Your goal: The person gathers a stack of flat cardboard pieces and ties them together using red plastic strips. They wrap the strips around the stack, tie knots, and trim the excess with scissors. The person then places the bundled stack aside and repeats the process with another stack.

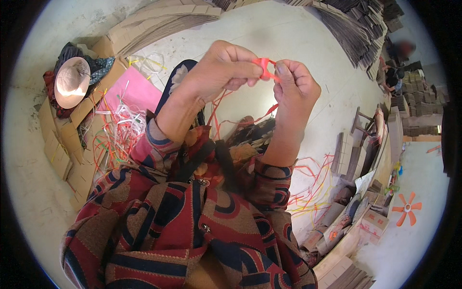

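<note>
I pinch the red strip with my left hand and right hand, raised above the floor, its folded part between them — likely light, pliable, maybe slick, best gripped close beside that fold.

There's a pale hat atop dark cloth over there, a pink sheet near it, cardboard stacks, an orange five-bladed fan.
</note>
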A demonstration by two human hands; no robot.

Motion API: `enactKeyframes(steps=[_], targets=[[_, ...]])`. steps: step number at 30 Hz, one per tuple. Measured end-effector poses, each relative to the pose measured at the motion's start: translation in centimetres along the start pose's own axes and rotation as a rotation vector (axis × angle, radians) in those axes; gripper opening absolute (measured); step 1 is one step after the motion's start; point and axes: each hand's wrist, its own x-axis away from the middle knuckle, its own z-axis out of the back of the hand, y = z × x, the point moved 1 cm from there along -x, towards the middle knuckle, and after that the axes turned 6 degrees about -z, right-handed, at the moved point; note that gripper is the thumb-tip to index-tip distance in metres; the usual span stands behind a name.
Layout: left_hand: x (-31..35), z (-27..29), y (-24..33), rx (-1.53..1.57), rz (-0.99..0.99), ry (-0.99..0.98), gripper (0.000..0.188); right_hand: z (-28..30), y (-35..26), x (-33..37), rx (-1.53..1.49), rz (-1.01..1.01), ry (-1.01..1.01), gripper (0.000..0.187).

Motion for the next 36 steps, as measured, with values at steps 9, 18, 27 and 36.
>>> enactKeyframes(steps=[9, 18, 27, 36], targets=[[-0.1, 0.2, -0.6, -0.035, -0.119, 0.137, 0.018, 2.1, 0.1, -0.3, -0.238, -0.196, -0.237, 0.013], [0.0, -0.6, -0.8, -0.074, -0.139, 0.136, 0.019, 2.4, 0.5, -1.2, -0.180, -0.096, -0.153, 0.011], [-0.2, 0.3, -2.2, 0.159, -0.110, 0.007, 0.025, 2.3, 1.7, -2.0, -0.453, -0.055, 0.057, 0.014], [-0.4, 0.0, -1.4, -0.024, -0.171, 0.148, 0.040, 1.0, 2.0, -0.9, -0.402, -0.119, 0.054, 0.014]])
